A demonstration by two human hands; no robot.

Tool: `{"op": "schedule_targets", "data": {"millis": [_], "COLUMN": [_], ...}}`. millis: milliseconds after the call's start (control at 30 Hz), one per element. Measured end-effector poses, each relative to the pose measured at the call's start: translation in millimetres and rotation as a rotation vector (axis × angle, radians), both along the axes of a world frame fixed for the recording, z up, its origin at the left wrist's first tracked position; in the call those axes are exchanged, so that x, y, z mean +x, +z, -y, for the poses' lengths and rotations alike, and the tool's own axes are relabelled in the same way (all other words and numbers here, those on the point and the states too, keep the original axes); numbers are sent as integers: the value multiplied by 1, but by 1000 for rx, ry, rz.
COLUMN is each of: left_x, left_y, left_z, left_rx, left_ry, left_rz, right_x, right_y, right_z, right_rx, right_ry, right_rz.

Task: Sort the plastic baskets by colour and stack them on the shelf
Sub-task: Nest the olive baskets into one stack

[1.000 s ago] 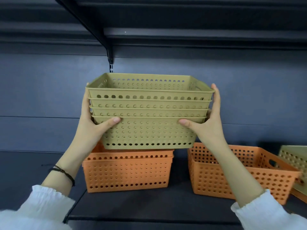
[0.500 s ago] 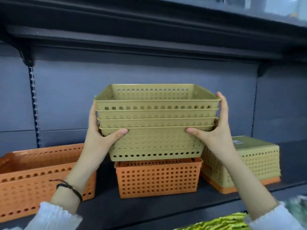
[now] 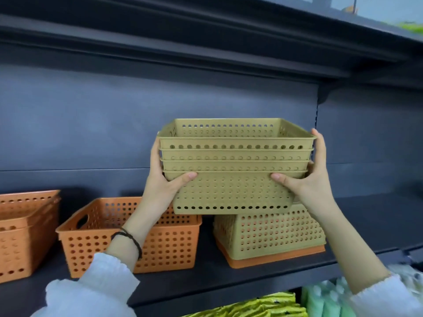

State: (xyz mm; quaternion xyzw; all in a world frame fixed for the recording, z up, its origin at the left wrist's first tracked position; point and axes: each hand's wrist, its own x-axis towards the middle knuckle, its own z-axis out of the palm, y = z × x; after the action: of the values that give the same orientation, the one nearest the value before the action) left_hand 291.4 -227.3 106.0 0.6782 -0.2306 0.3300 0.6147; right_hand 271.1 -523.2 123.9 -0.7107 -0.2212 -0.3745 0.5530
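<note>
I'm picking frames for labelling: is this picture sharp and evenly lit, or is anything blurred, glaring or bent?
Head view: soft, even light, no glare on the yellow basket stack, which is fairly sharp; head view's edges smear, at the orange baskets far left and the packets bottom right; the upper shelf edge slants, likely from the wide lens.

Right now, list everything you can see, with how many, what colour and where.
held baskets: four nested, khaki, in the air above the shelf
upturned basket: one, khaki, shelf right, covering an orange basket
open basket: one, orange, shelf centre-left
nested baskets: count unclear, orange, shelf far left
shelf: one, dark grey
packets: several, yellow and green, below the shelf
wristband: one, black, left wrist
sleeves: two, white
left hand: grips the held baskets' left side
right hand: grips their right side
</note>
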Motion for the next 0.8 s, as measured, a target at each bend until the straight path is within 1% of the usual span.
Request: {"op": "schedule_targets", "data": {"millis": [100,200,300,433,500,567,667,767,800], "left_x": [7,11,12,5,-2,-3,2,6,8], "left_y": [7,7,-5,-23,-29,-35,-34,-25,-23], "left_z": [26,36,20,-21,-32,-33,-13,21,31], "left_rx": [56,130,239,429,530,584,531,437,416], "left_ry": [30,41,93,287,306,289,200,50,33], "left_rz": [-21,-108,-174,-255,-273,-274,-246,-248,-244], "right_x": [10,20,31,50,59,68,76,81,81], "right_y": [3,1,1,8,6,-3,-17,-21,-21], "right_z": [27,45,54,52,49,48,49,50,49], "right_rx": [32,72,70,71,86,117,193,196,196], "right_ry": [25,35,41,65,59,33,-2,-49,-75], "right_rz": [-40,-86,-101,-145,-156,-150,-126,-130,-133]}}
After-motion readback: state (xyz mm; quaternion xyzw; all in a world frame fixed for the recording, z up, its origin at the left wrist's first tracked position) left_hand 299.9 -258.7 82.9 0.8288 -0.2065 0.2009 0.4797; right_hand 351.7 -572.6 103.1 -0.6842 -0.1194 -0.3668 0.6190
